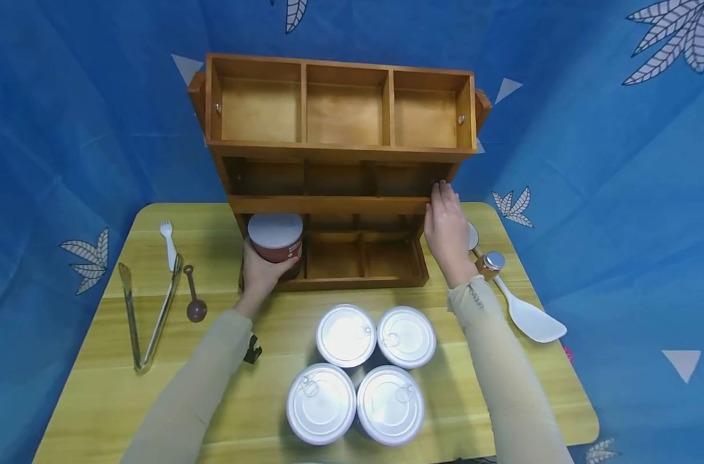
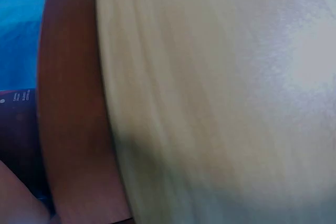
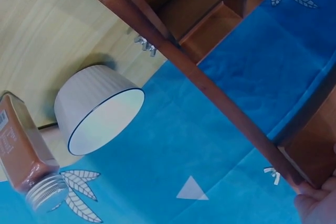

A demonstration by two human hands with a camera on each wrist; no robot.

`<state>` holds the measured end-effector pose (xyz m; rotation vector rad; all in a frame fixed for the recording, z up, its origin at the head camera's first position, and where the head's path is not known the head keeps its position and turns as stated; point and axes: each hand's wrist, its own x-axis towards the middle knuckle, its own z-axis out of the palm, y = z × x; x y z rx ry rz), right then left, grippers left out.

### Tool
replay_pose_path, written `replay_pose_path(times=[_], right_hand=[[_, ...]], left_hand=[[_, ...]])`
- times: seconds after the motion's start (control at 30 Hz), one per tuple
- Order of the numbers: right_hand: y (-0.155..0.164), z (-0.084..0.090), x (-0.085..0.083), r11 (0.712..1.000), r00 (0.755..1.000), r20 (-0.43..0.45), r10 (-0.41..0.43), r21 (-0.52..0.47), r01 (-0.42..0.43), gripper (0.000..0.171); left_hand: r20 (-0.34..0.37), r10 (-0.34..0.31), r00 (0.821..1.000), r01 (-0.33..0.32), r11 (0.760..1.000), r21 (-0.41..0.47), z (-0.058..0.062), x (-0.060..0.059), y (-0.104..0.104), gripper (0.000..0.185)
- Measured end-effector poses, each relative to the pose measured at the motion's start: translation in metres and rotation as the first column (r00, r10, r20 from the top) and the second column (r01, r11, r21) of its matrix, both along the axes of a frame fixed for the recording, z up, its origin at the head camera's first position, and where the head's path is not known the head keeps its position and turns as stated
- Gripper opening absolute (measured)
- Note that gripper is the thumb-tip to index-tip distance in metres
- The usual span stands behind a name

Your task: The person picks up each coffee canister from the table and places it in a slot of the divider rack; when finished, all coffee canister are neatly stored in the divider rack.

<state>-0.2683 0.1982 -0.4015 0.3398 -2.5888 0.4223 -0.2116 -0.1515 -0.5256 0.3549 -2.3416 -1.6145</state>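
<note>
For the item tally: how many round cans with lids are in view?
5. Four silver-topped cans cluster at the table's front: back-left, back-right, front-left, front-right. The left hand grips a red can in the rack's lower left compartment. Others may be hidden.

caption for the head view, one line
Left hand holds red can at wooden rack; right hand rests on its side.

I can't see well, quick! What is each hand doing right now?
Left hand: fingers curled round the red can, holding it at the rack.
Right hand: open, straight fingers resting on the rack's right side.
</note>
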Motion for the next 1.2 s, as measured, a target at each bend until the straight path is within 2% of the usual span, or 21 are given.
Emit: replay_pose_path(times=[0.17,0.33,0.6,0.73,0.83,1.0,1.07,1.13,1.2], right_hand=[[0.002,0.0,0.001,1.0,1.0,-0.009,0.011,-0.003,-0.011,0.043],[0.002,0.001,0.0,1.0,1.0,-0.009,0.012,-0.007,-0.012,0.043],[0.002,0.003,0.001,1.0,1.0,-0.01,0.01,-0.007,-0.01,0.043],[0.001,0.001,0.001,1.0,1.0,0.016,0.012,0.006,-0.012,0.044],[0.001,-0.001,0.001,1.0,0.999,0.033,0.003,0.008,-0.004,0.044],[0.001,-0.002,0.0,1.0,1.0,0.023,-0.01,-0.004,0.01,0.044],[0.001,-0.001,0.0,1.0,1.0,0.018,-0.007,-0.009,0.007,0.044],[0.001,-0.001,0.0,1.0,1.0,0.016,-0.005,-0.014,0.005,0.044],[-0.001,-0.001,0.0,1.0,1.0,0.018,-0.003,-0.016,0.004,0.044]], left_hand=[[0.064,0.007,0.998,-0.004,0.999,-0.049,-0.004,0.0,0.003,0.116],[0.11,-0.008,0.994,0.02,0.994,-0.111,-0.003,0.0,0.002,0.117],[0.037,-0.056,0.998,0.057,0.998,-0.028,-0.005,0.001,0.0,0.114],[0.036,-0.058,0.998,0.059,0.998,-0.018,-0.008,0.006,-0.003,0.112],[0.059,-0.054,0.997,0.055,0.998,-0.021,-0.01,0.014,-0.006,0.111],[-0.012,-0.109,0.994,0.11,0.991,0.077,-0.01,0.035,-0.009,0.103],[-0.038,-0.141,0.989,0.144,0.984,0.1,-0.01,0.047,-0.009,0.099],[-0.031,-0.172,0.985,0.174,0.981,0.086,-0.01,0.063,-0.007,0.093],[-0.013,-0.235,0.972,0.236,0.969,0.073,-0.011,0.081,-0.005,0.085]])
